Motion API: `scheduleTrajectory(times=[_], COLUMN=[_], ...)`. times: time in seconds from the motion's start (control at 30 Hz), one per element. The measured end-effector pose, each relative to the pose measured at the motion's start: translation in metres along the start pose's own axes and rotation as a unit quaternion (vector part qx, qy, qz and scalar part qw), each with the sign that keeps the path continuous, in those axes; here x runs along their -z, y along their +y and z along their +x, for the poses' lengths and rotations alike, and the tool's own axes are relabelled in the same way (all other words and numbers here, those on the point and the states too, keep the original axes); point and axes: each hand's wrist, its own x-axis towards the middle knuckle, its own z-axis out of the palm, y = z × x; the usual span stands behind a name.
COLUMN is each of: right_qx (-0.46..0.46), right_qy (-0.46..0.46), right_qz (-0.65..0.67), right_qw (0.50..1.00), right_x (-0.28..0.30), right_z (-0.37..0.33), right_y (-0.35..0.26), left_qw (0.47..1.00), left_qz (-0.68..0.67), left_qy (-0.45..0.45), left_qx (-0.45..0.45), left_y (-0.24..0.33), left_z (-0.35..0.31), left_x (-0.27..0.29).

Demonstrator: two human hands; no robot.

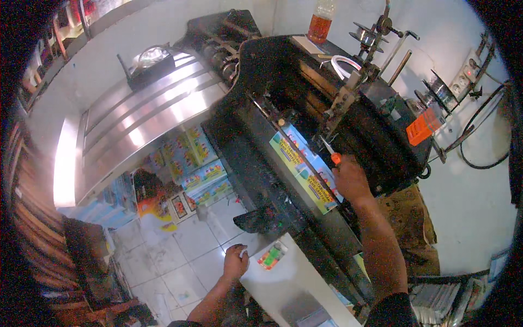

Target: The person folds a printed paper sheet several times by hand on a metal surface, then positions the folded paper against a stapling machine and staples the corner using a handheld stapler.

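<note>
My right hand (352,179) is closed around the orange handle of a screwdriver (336,158). Its shaft points up and left, with the tip at the lower end of the metal head (341,103) on a dark machine. Just left of this hand, colourful printed sheets (305,175) lie along the machine's slanted rail. My left hand (236,263) is curled by the edge of a white tabletop (294,272). A small whitish bit shows at its fingertips, too small to name. A small printed card (272,255) with green and orange lies on the tabletop beside that hand.
Wire spools (368,36) stand on the machine top, near a bottle of amber liquid (319,27) and an orange box (424,126). At left are a shiny metal cover (147,117) and stacks of printed booklets (204,177). Cables hang by a wall socket (464,76).
</note>
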Motion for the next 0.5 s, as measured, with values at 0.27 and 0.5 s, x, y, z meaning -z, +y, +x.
scheduleTrajectory(times=[0.27,0.5], right_qx=[0.004,0.024], right_qy=[0.049,0.109], right_qz=[-0.116,-0.290], right_qw=[0.992,0.951], right_x=[-0.003,-0.009], right_z=[-0.001,-0.005], right_y=[-0.015,-0.019], left_qw=[1.000,0.999], left_qz=[0.014,0.034], left_qy=[0.013,0.014], left_qx=[-0.007,0.006], left_y=[0.002,0.016], left_z=[0.001,0.002], left_x=[-0.001,0.005])
